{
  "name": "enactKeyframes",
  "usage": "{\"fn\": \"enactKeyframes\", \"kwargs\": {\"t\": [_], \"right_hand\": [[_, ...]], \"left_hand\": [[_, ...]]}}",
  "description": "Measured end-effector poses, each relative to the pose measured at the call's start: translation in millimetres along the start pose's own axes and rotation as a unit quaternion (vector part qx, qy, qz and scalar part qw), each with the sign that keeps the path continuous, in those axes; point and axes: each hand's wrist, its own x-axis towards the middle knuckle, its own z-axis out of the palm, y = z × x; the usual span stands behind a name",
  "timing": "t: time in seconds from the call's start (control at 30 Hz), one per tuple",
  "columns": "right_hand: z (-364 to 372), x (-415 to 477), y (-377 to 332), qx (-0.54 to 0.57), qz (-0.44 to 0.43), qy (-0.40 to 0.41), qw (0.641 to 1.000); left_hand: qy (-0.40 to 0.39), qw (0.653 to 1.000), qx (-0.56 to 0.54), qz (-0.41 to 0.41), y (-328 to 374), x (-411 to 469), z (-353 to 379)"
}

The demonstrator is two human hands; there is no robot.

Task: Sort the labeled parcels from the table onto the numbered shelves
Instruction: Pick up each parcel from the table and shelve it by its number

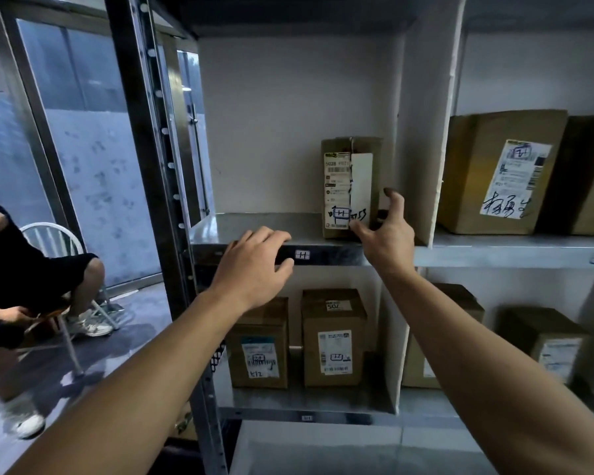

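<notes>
We find the left hand (254, 265) laid palm down on the front lip of the metal shelf (254, 222), its fingers (271, 236) relaxed on top and grasping nothing, well to the left of the narrow parcel (352, 186). The parcel stands upright on that shelf at its right end, close to the white divider (422, 132). The right hand (384, 231) is at the parcel's lower right corner with its fingers spread and released. The thumb tip lies against the front face, one finger is raised beside the right side, and we cannot tell whether the rest touch the box. The parcel is a tall brown carton with a white printed label down its front, torn along the middle, and black handwritten marks near the bottom. A small shelf tag (302, 254) sits on the lip between the two hands. At far left a seated person (31, 265) occupies a white chair (54, 234) beyond the black upright post (141, 132). Below the shelf stand two labelled cartons, the left carton (258, 351) and the taller carton (333, 337). Right of the divider a large brown parcel (501, 173) with handwriting rests on the neighbouring shelf.
</notes>
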Motion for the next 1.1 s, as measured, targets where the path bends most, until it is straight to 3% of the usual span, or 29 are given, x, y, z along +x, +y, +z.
{"fn": "enactKeyframes", "kwargs": {"t": [0.23,0.47,0.67,0.77,0.87,0.97,1.1], "right_hand": [[7.2,6.3,-0.4,-0.089,0.005,0.015,0.996],[9.4,11.8,-0.3,-0.086,0.021,0.021,0.996],[-4.8,-19.9,8.3,-0.056,-0.084,0.016,0.995],[-23.4,-57.4,31.1,-0.119,-0.186,0.03,0.975],[-48.7,-92.2,70.3,-0.205,-0.216,0.028,0.954],[-82.6,-116.4,114.5,-0.29,-0.199,0.028,0.936],[-151.7,-141.8,160.3,-0.396,-0.105,-0.01,0.912]], "left_hand": [[0.0,1.0,-0.003,-0.006,-5.4,-1.8,4.9],[-0.006,1.0,-0.017,-0.004,-13.5,-9.2,7.0],[-0.009,0.998,-0.051,0.024,-3.1,-21.5,24.9],[-0.006,0.994,-0.094,0.053,14.8,-31.8,39.5],[-0.012,0.988,-0.126,0.091,43.0,-42.6,61.6],[-0.044,0.983,-0.126,0.127,80.9,-49.0,92.7],[-0.107,0.974,-0.119,0.162,148.5,-52.4,135.7]]}}
